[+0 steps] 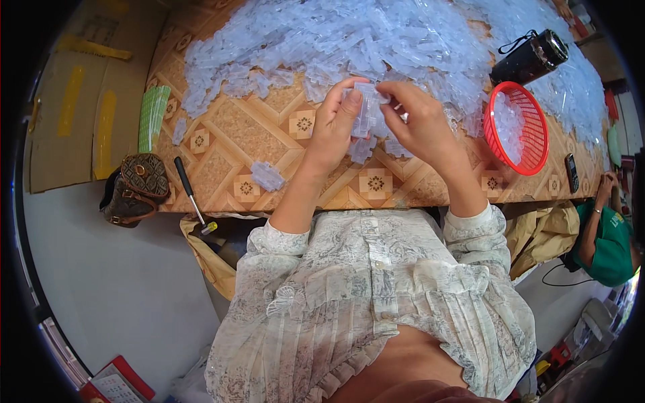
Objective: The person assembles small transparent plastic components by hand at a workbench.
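Head view | left hand (332,124): grip held a translucent plastic piece (365,115) above the patterned surface (232,138) | right hand (422,115): fingertips lay at the piece's upper right; whether its grip pinched anything could not be told | heaped plastic pieces (322,40) lay beyond

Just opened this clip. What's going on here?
A person at a patterned table is handling clear plastic. The left hand holds a clear plastic piece, and the right hand is up against its right side, though its exact grip is unclear. A big heap of clear pieces spreads across the far side, and a red basket at right holds small clear bits.
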Action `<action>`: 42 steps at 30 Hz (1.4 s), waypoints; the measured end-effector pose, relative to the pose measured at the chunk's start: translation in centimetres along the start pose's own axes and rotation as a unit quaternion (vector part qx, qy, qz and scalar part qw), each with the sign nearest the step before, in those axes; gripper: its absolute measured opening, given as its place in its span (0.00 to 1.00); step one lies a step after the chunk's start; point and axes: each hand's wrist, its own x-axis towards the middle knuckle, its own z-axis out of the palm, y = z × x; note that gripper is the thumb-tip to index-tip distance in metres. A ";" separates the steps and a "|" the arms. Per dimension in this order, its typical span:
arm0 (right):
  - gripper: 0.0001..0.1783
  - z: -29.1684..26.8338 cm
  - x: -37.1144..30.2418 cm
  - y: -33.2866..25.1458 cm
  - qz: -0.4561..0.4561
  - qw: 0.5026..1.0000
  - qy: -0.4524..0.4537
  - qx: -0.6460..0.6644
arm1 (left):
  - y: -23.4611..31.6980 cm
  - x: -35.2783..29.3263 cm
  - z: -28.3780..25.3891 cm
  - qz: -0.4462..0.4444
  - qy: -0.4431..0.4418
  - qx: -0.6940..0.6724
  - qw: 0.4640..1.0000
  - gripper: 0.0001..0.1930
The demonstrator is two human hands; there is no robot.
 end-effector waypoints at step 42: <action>0.12 0.8 -1.7 0.4 0.256 0.820 -0.017 0.512 | -1.1 -0.9 1.0 0.276 0.102 0.327 0.898 0.20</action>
